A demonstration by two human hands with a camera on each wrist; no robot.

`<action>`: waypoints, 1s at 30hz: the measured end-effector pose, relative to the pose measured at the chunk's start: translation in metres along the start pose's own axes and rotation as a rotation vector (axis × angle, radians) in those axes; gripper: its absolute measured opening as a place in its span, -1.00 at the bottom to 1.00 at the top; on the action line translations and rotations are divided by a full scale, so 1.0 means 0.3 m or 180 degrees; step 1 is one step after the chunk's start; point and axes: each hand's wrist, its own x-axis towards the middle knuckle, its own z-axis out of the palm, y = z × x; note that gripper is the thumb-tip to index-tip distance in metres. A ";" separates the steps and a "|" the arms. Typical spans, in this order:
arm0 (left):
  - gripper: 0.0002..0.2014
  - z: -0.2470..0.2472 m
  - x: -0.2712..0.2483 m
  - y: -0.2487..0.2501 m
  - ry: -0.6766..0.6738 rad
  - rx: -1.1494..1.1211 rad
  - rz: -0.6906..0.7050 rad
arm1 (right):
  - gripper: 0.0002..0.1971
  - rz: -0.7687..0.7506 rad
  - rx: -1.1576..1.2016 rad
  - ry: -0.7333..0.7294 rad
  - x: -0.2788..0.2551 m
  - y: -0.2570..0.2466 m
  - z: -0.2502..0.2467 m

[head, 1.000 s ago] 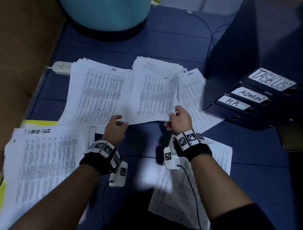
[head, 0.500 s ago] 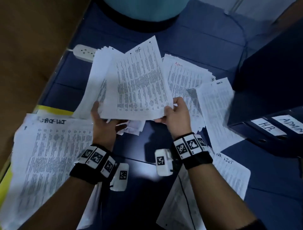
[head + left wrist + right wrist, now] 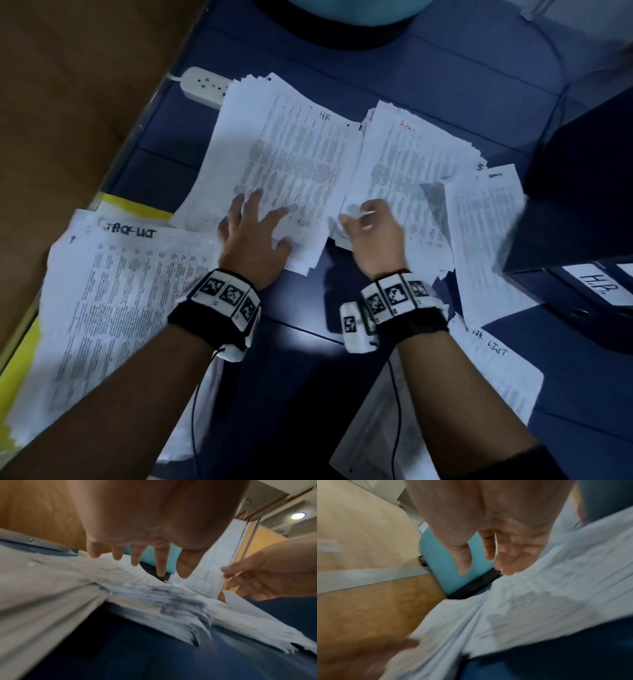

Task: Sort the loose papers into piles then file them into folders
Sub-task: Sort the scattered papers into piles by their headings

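Printed sheets lie in piles on the blue floor. The pile marked HR (image 3: 291, 154) is in the middle, and my left hand (image 3: 260, 219) is spread over its near part with straight fingers (image 3: 161, 566). To its right lies the pile marked in red (image 3: 411, 161). My right hand (image 3: 366, 219) hovers at that pile's near left corner, its fingers (image 3: 464, 561) loosely curled and holding nothing. The task list pile (image 3: 120, 291) is at the left. Dark blue binders (image 3: 596, 287), one labelled H.R., lie at the right.
A single admin sheet (image 3: 486, 233) and a task list sheet (image 3: 496, 377) lie at the right. A white power strip (image 3: 205, 85) sits behind the HR pile. A yellow folder (image 3: 137, 207) pokes out under the left pile. A wooden panel (image 3: 68, 102) borders the left, and a teal chair base (image 3: 342, 10) stands at the back.
Both hands held a sheaf of HR sheets raised half a second ago. It now lies on the HR pile; both hands have let go, and the left spreads over it.
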 end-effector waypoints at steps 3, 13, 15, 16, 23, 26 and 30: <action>-0.51 0.049 0.023 -0.013 -0.0690 0.0208 -0.0084 | -0.44 0.0031 -0.0433 0.1043 0.035 0.103 -0.169; -0.61 0.013 0.086 0.068 -0.1156 0.0892 -0.0403 | -0.76 0.0527 -0.1455 0.1036 0.106 0.304 -0.370; -0.56 -0.001 0.084 0.084 -0.1161 0.1037 -0.0419 | -0.79 0.0243 -0.1209 0.1314 0.088 0.228 -0.395; -0.51 -0.007 0.081 0.094 -0.1098 0.1009 -0.0357 | -0.80 0.0042 -0.1065 0.1434 0.078 0.188 -0.399; 0.07 -0.062 -0.031 0.334 -0.1461 -0.1897 0.0899 | -0.74 -0.0971 0.0303 0.0653 -0.053 -0.095 -0.239; -0.09 -0.022 -0.040 0.376 -0.1053 -0.2536 0.0867 | -0.74 -0.0961 0.0691 -0.0015 -0.095 -0.145 -0.197; -0.55 -0.032 0.001 0.374 -0.0052 -0.2423 0.0328 | -0.83 -0.0874 0.0391 0.0128 -0.077 -0.063 -0.262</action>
